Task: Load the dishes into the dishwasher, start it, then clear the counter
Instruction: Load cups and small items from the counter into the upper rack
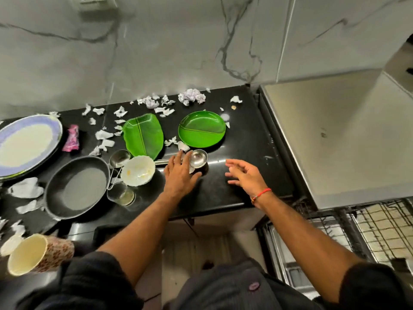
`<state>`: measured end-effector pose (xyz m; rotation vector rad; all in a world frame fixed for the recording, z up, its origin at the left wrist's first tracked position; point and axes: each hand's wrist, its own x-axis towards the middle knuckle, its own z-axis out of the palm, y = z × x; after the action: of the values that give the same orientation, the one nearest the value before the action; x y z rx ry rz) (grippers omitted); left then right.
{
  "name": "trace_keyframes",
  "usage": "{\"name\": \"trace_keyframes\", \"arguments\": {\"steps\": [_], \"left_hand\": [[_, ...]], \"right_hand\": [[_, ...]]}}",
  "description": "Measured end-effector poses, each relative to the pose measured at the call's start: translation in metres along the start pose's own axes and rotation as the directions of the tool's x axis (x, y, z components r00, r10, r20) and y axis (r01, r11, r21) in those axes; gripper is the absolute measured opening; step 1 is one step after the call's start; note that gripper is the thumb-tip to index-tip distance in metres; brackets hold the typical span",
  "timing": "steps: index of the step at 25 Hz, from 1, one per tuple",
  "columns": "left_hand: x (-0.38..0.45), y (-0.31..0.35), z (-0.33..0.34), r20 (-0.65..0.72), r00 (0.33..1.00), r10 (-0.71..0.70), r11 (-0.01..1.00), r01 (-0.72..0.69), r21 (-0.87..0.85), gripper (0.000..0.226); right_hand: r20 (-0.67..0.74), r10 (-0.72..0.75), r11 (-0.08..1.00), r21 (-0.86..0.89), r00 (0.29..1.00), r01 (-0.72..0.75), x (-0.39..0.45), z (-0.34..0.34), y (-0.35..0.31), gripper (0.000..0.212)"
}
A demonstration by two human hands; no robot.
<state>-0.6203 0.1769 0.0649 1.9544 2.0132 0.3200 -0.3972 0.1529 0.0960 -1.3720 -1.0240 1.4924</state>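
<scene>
Head view: my left hand (180, 173) lay flat-fingered on the ladle (197, 158), about to lift it. My right hand (244, 173) hovered wide, holding nothing, nearer the dishwasher rack (335, 229).

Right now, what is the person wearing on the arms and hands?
Both forearms are bare. Dark sleeves cover the upper arms, pushed up near the elbows. The right hand has a thin red thread bracelet at the wrist. The left hand wears nothing visible.

Two green plates (201, 129), black counter (241, 153), floral-patterned cup (40, 253), grey-veined marble wall (156, 52).
</scene>
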Motion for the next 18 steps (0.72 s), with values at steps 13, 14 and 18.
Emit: {"name": "trace_keyframes", "arguments": {"steps": [13, 14, 18], "left_hand": [[0.026, 0.010, 0.008, -0.115, 0.956, 0.271, 0.963, -0.270, 0.018, 0.070], [0.026, 0.017, 0.006, -0.121, 0.947, 0.299, 0.954, -0.298, 0.023, 0.071], [0.028, 0.038, 0.006, -0.076, 0.938, 0.338, 0.941, -0.335, 0.048, 0.074]], "right_hand": [[-0.158, 0.017, 1.000, 0.007, 0.987, -0.016, -0.008, -0.013, 0.007, 0.019], [-0.162, 0.017, 1.000, 0.009, 0.987, -0.016, -0.008, -0.012, 0.007, 0.019], [-0.166, 0.014, 1.000, -0.004, 0.986, -0.015, -0.010, -0.012, 0.007, 0.020]]}}
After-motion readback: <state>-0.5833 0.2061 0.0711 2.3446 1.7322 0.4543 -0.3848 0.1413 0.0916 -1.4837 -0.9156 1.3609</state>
